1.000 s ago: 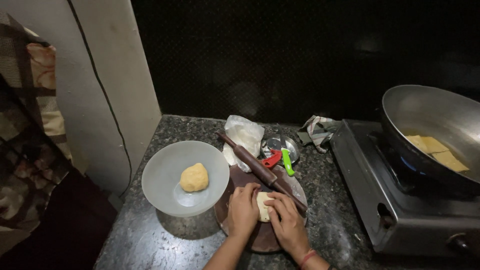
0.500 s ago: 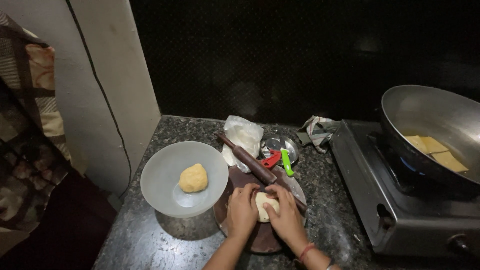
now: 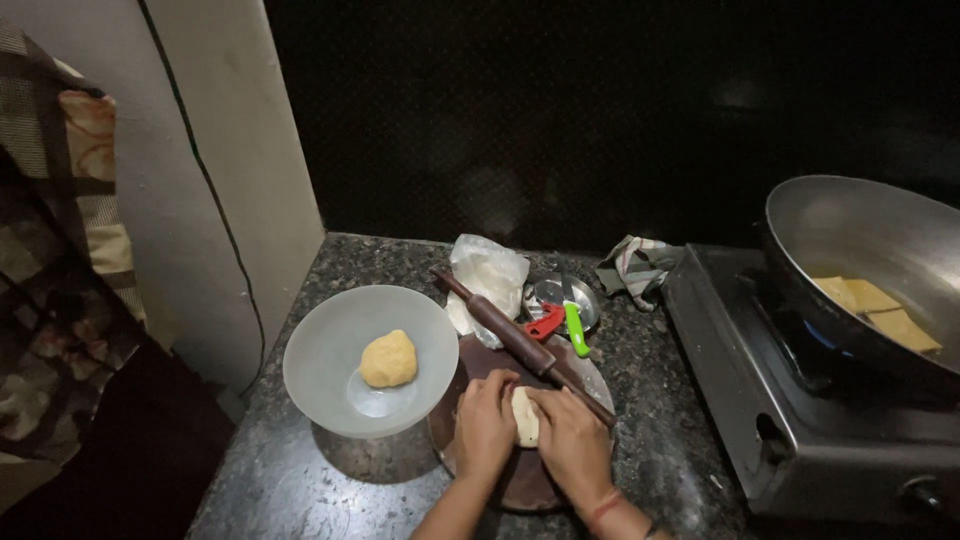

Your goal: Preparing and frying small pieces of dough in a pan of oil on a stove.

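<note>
— What did the head view show at the near edge of the worktop (image 3: 300,480)?

— Both hands were on a round dark board (image 3: 520,480). The left hand (image 3: 484,425) and the right hand (image 3: 572,440) pressed in from either side on a small piece of dough (image 3: 524,415), each grip closed against it.

— How did the dough look?

— Pale cream, smooth, a short upright lump, mostly hidden by the fingers. It sat near the board's middle.

— And around it?

— A dark rolling pin (image 3: 522,345) lay slantwise across the board's far side. Left of the board stood a pale bowl (image 3: 330,390) holding a yellower dough ball (image 3: 388,359). At the right edge, a stove (image 3: 800,440) carried a pan (image 3: 850,240).
</note>
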